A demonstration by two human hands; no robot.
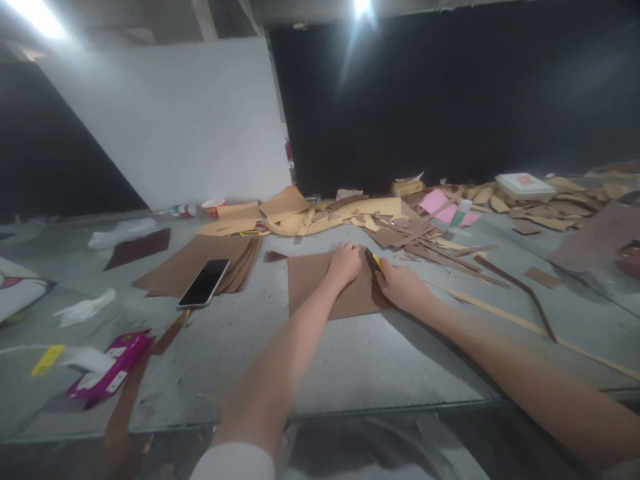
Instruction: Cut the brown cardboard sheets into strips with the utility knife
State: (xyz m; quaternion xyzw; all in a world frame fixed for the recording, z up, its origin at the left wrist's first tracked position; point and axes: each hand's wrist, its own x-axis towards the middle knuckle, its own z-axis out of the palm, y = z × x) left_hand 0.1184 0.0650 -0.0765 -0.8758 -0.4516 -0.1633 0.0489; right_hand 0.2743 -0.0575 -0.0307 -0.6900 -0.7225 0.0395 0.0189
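A brown sheet (313,283) that looks like leather or cardboard lies flat on the table in front of me. My left hand (346,261) presses down on its upper middle, fingers stretched forward over the surface. Closed around a yellow and black utility knife (375,260), my right hand (400,285) is at the sheet's right edge. The knife's tip points away from me, towards the far edge; whether the blade touches the sheet I cannot tell. Brown strips (425,247) lie beyond the right hand.
To the left, a phone (205,283) rests on stacked brown sheets (165,267). A magenta tissue pack (113,370) lies nearer me. Tan scraps (320,217) heap along the back, with a paper cup (213,207) and white box (525,185). The table's glass edge (370,410) is close.
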